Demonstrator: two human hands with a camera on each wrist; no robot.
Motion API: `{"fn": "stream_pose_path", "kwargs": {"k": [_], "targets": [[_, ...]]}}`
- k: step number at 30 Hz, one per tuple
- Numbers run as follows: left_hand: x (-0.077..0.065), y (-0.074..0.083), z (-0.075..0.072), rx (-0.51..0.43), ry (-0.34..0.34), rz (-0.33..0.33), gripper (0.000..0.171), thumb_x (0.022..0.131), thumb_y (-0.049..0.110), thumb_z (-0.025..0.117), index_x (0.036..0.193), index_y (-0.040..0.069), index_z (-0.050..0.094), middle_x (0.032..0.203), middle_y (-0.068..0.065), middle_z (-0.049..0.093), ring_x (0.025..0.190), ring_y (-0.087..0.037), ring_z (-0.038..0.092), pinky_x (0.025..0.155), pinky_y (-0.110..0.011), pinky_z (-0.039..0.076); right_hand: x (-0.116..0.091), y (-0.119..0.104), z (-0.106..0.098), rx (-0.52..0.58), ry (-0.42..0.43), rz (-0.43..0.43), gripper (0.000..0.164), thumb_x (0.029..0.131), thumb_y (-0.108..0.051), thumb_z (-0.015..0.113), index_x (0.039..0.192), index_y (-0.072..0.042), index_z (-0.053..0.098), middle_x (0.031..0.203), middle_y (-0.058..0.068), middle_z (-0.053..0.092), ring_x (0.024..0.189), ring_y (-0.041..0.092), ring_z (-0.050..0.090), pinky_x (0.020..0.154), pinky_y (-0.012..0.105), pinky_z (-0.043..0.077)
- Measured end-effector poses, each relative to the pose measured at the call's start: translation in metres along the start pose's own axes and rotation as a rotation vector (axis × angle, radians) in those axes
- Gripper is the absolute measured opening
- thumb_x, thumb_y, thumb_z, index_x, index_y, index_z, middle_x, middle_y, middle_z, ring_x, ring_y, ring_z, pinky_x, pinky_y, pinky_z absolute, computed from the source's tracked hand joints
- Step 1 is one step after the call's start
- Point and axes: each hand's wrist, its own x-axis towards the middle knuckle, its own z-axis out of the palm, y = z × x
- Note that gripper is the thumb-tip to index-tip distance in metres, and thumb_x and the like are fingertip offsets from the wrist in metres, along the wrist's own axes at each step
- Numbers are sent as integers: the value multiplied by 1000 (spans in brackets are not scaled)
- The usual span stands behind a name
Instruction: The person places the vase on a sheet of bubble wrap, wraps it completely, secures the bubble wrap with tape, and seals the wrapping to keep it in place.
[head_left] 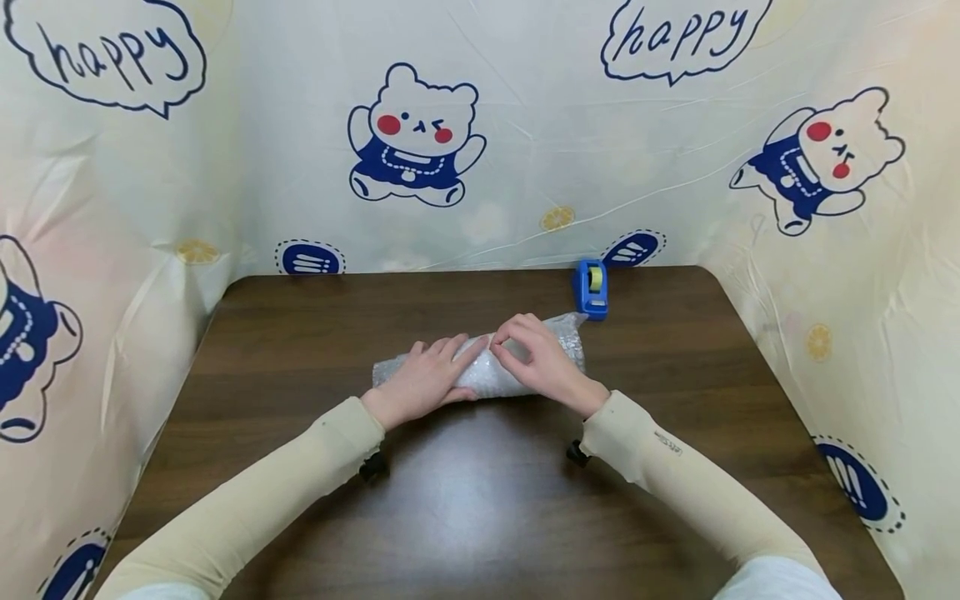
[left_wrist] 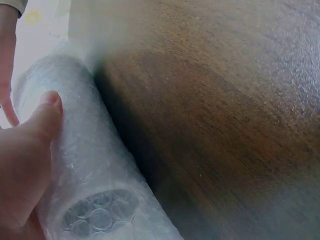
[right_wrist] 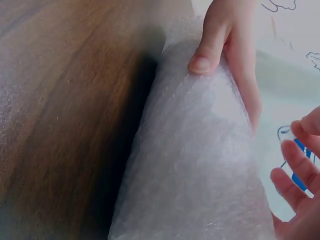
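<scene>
A roll of bubble wrap (head_left: 491,379), seemingly wound round something pale, lies crosswise on the table. My left hand (head_left: 423,379) holds its left part, thumb on the near side and fingers over the far side; the left wrist view shows the thumb (left_wrist: 42,117) pressed on the plastic. Above the roll's middle, close to the left fingertips, my right hand (head_left: 543,362) brings thumb and index tips together. In the right wrist view the other right-hand fingers (right_wrist: 295,172) are loosely bent. Whether anything thin is between the tips cannot be made out.
A blue tape dispenser (head_left: 592,292) with a yellowish roll stands at the table's back edge, just beyond the wrap's right end. The dark wooden table (head_left: 480,500) is bordered at the back and sides by a printed curtain (head_left: 540,158).
</scene>
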Motion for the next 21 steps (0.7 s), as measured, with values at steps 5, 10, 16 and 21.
{"fn": "stream_pose_path", "kwargs": {"k": [5,10,16,21], "targets": [[0,0,-1,-26,-2,-2,82,100,53,63,163,11,32,151,-25,52,133,-38,57,95,-63,51,-3,0,-1,36,20,-82,4,98,-11,69,96,-11,73,100,2,70,101,22,61,91,40,49],[1,0,-1,-52,-25,-12,82,101,53,63,164,11,31,152,-25,50,134,-38,55,97,-64,49,-9,1,-2,60,35,-99,6,95,-7,73,97,-10,77,101,3,69,101,22,62,90,39,50],[2,-2,-1,-100,-76,-37,82,102,55,59,166,15,27,156,-23,46,139,-38,51,101,-65,46,-17,7,-3,93,36,-130,13,90,0,77,101,-8,80,106,5,70,103,23,62,91,38,51],[3,-3,-3,-129,-91,-49,82,103,55,58,166,15,26,158,-23,45,142,-38,48,103,-66,44,-19,14,-5,119,-14,-164,16,90,2,77,101,-8,80,106,4,74,104,24,64,94,39,51]]}}
